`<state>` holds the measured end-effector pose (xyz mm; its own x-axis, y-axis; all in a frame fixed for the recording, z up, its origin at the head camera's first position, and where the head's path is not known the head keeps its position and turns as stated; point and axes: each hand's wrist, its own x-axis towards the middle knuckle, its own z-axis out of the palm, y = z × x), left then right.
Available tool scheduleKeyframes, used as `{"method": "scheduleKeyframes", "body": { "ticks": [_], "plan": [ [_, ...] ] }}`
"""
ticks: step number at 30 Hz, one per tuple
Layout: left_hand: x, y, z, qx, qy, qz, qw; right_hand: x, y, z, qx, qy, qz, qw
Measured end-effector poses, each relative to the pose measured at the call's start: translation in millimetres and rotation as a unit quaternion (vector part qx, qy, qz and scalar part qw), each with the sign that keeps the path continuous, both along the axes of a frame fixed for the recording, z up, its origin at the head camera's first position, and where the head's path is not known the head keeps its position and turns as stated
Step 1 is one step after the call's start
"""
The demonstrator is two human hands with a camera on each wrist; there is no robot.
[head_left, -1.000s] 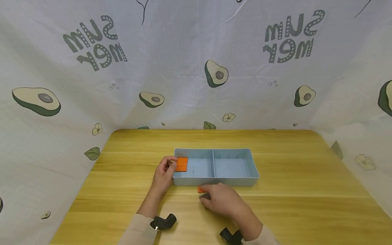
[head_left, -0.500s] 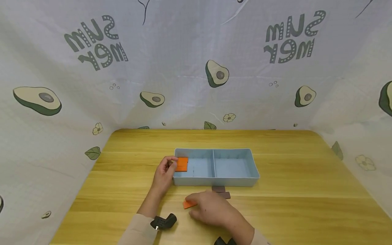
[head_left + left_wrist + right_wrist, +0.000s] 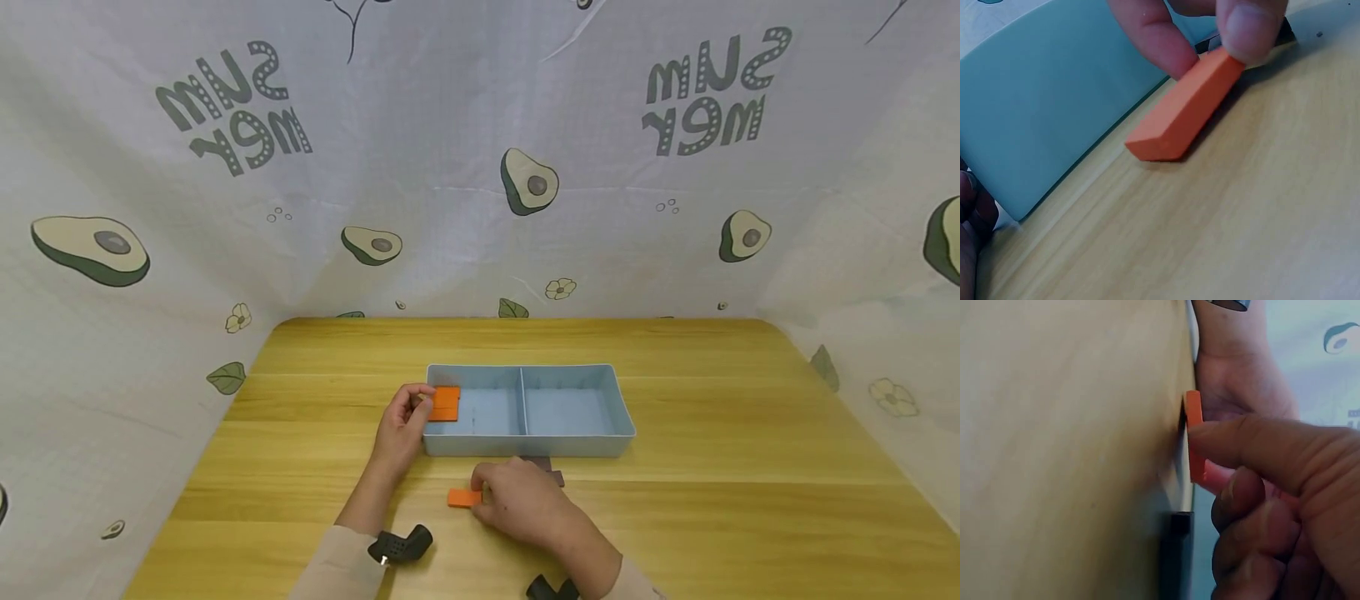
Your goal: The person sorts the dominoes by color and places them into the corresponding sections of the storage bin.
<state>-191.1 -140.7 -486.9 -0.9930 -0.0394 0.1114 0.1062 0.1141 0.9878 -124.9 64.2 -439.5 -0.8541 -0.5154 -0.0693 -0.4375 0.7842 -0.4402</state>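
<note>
Right hand [image 3: 521, 504] low, pinching 1 orange block [image 3: 462, 498]; left hand [image 3: 400, 427] grips blue tray [image 3: 570, 445] left end; 2 dark blocks [image 3: 539, 462] nearby.

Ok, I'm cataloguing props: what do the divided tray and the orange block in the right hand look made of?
Divided tray: probably matte plastic, given its thin, evenly coloured walls.
Orange block: smooth and matte, with no visible grain, so plastic, foam or painted wood could all fit.
</note>
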Motion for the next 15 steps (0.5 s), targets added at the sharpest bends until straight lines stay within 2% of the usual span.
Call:
{"method": "scheduleKeyframes", "body": {
  "ticks": [4,9,15],
  "plan": [
    [-0.8,-0.4,-0.5,0.001,-0.002,0.0,1.0,-1.0,2,3.1,-0.021,-0.008,-0.005,0.9997],
    [-0.7,-0.1,-0.2,0.002,-0.001,-0.001,1.0,-1.8,6,10.0,-0.063,-0.043,-0.007,0.997],
    [0.3,-0.2,0.2,0.002,0.0,-0.001,1.0,-3.5,9,20.4,-0.103,-0.03,0.007,0.9942]
  ]
}}
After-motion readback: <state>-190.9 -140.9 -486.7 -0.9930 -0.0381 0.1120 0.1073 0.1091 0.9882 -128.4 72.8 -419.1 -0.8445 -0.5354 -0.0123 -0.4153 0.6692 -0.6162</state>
